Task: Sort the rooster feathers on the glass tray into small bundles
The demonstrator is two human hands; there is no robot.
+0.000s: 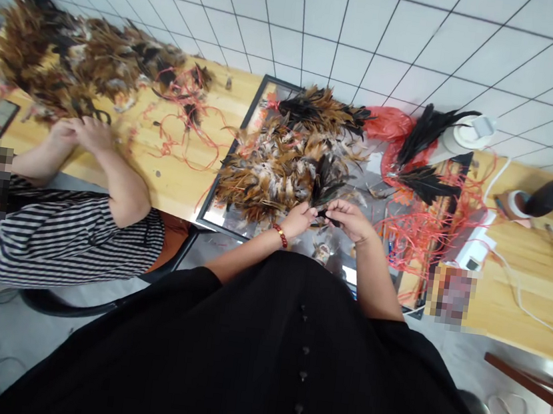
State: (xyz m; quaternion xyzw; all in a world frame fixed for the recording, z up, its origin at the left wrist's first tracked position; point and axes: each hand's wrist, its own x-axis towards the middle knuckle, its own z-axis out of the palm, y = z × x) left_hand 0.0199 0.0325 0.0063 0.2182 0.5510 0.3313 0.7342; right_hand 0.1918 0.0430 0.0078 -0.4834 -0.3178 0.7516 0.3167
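My left hand [299,220], with a red bead bracelet at the wrist, pinches a small dark feather [322,214] above the near side of the framed glass-like board. My right hand [350,220] meets it from the other side, thumb and fingertips closed on the same dark feather. Its exact shape is partly hidden by my fingertips. Just beyond my hands lies a wide pile of brown, black and whitish feathers [280,174], with black feathers [327,183] at its right side. Pink-red strings [412,227] lie tangled to the right of my right hand.
At the left a person in striped clothing [66,235] sits with hands together near another feather pile [117,63]. Black feather bunches [426,135] lie on red plastic [390,123] at the back, beside a white container [467,135]. A white power strip [476,241] and cables lie right.
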